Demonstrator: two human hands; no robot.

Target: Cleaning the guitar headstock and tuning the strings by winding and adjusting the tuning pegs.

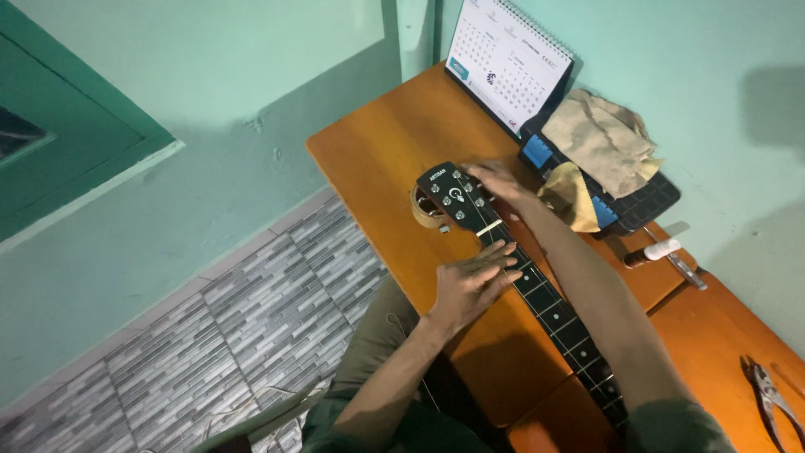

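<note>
Head view: one guitar neck (537,289) under two flat, open-fingered hands, left (472,281) and right (501,182).

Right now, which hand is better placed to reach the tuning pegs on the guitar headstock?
Probably the right hand: it already rests at the guitar headstock, beside the pegs. The left hand lies flat lower on the neck.

Guitar neck (537,289) on table (377,151); tape roll (426,210) under headstock (451,195); calendar (511,59) behind; pliers (776,398) right.
</note>
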